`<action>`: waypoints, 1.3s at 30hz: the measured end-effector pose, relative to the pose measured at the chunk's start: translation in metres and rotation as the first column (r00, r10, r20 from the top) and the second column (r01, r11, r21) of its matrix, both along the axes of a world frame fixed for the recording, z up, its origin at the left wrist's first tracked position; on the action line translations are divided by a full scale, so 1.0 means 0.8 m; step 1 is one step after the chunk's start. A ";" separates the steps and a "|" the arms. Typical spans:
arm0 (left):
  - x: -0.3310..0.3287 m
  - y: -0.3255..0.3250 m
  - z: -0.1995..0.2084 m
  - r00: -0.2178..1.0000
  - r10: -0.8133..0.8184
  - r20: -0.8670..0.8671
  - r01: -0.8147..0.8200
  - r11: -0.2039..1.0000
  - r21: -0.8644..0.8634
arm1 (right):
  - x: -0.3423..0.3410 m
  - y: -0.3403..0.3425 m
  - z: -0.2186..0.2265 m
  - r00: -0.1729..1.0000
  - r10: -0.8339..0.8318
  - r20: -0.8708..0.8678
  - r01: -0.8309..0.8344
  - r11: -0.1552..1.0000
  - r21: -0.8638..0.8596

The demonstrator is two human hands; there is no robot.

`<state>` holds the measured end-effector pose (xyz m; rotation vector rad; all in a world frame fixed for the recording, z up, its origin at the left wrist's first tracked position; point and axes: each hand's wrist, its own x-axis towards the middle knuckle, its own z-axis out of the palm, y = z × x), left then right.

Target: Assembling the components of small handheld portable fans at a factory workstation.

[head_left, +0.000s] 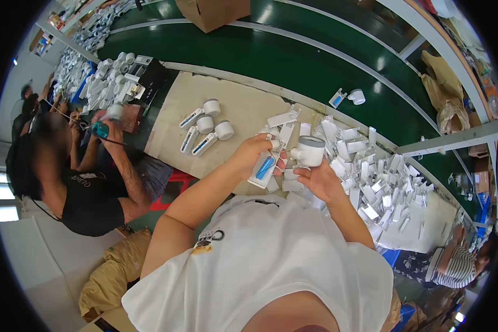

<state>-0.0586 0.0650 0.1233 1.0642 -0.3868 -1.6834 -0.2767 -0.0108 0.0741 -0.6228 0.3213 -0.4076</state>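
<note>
Over the front edge of the workbench, my left hand grips a white plastic handle shell with a blue part inside. My right hand is closed round a white round head piece with a grey rim. The two pieces are close together, and thin wires seem to run between them. My fingers partly cover where they meet. To the left of my hands, several assembled white units with round heads and slim handles lie on the beige board.
A large pile of loose white plastic shells covers the bench at right. Beyond it, a green conveyor belt carries another unit and a cardboard box. A co-worker at left holds a teal power tool near heaped white parts.
</note>
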 end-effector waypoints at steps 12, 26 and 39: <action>-0.021 0.005 0.032 0.956 -0.289 0.041 0.286 0.956 0.059 | -0.009 -0.032 0.043 0.917 -0.363 0.167 0.186 0.019 -0.982; -0.017 0.001 0.034 0.987 -0.146 -0.069 0.150 0.987 0.064 | 0.002 0.010 0.015 0.967 -0.117 -0.227 0.016 0.915 -0.403; -0.021 0.004 0.022 0.812 -0.196 0.550 0.277 0.959 -0.067 | -0.014 -0.022 0.052 0.780 -0.598 0.181 -0.120 -0.428 -0.896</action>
